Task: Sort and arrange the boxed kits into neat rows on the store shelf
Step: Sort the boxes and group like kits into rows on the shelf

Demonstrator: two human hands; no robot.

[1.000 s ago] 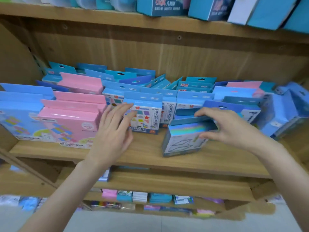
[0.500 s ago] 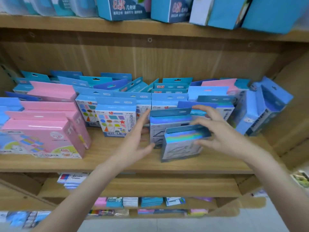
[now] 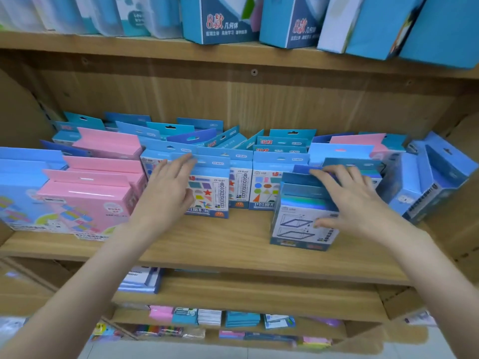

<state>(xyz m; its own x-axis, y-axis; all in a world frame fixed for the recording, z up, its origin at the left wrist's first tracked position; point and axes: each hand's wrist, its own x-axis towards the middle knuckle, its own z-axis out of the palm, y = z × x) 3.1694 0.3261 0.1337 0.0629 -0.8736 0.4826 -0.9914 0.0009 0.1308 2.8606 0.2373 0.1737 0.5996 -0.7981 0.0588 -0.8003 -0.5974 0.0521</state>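
Blue and pink boxed kits fill the wooden shelf [image 3: 233, 244]. My left hand [image 3: 168, 187] lies with straight fingers on the top flap of a blue shapes kit [image 3: 210, 195] at the front of the middle row. My right hand [image 3: 355, 203] holds a blue kit with a frame drawing [image 3: 300, 229] near the shelf's front edge, fingers over its top and thumb on its front face. More blue kits of the same kind stand right behind that one, partly hidden by my hand.
Large pink kits [image 3: 88, 198] and a light blue one [image 3: 20, 193] stand at the left. Blue boxes [image 3: 427, 182] lean sideways at the right end. An upper shelf [image 3: 233, 55] with tall blue boxes hangs overhead. Lower shelves [image 3: 246, 294] hold more packs.
My left hand has moved from beside the frame-drawing kit back to the left, onto the shapes kit. My right hand still holds the frame-drawing kit, which now stands closer against the kits behind.
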